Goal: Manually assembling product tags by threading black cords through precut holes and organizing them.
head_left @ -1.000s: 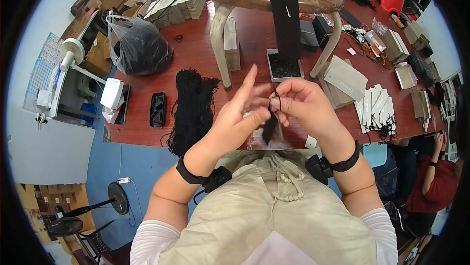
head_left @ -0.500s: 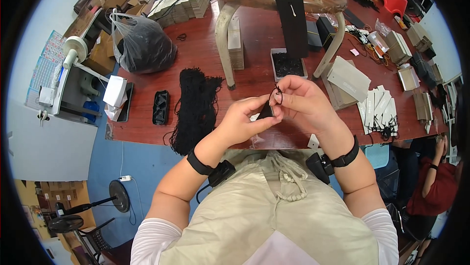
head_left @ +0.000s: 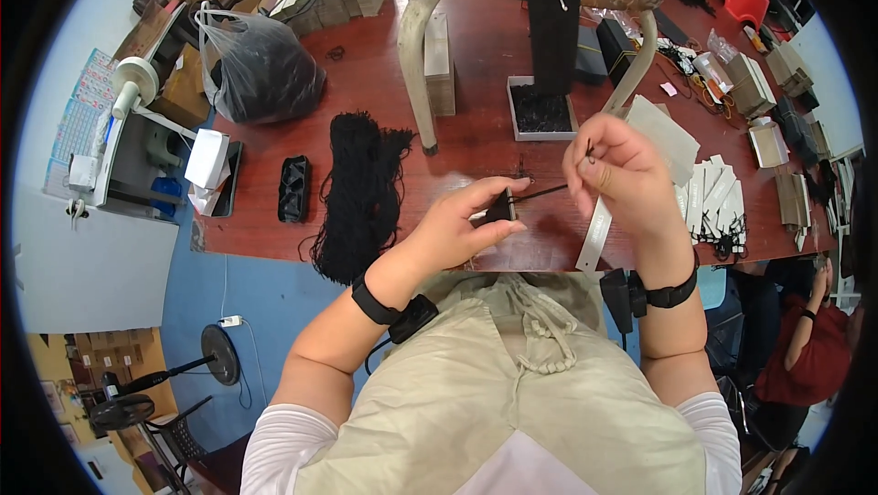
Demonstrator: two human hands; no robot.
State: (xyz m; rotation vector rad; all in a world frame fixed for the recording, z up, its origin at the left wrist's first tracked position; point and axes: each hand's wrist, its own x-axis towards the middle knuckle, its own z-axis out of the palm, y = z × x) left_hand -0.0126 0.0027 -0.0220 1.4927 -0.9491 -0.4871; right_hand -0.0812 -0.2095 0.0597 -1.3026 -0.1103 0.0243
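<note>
My left hand (head_left: pixel 457 225) is closed on a dark tag (head_left: pixel 499 209), seen nearly edge-on between thumb and fingers. A black cord (head_left: pixel 546 191) runs from the tag to my right hand (head_left: pixel 626 170), which pinches its other end between thumb and fingertips. Below the right hand lies a pale strip-shaped tag (head_left: pixel 595 237) at the table's front edge. To the left of my hands rests a thick bundle of black cords (head_left: pixel 358 193). Just beyond them stands a small white box (head_left: pixel 543 136) holding small black pieces.
A brown stool (head_left: pixel 416 65) straddles the table, with a black board (head_left: pixel 551 33) hanging from its seat. At the left are a black tray (head_left: pixel 294 189) and a transparent bag (head_left: pixel 265 69) of dark material. Pale tags with black cords (head_left: pixel 716 198) lie right. Another person (head_left: pixel 805 339) sits at far right.
My right hand has moved right, away from the left, stretching the cord between them. The left hand stays nearly in place. The pale strip under the right hand now shows more.
</note>
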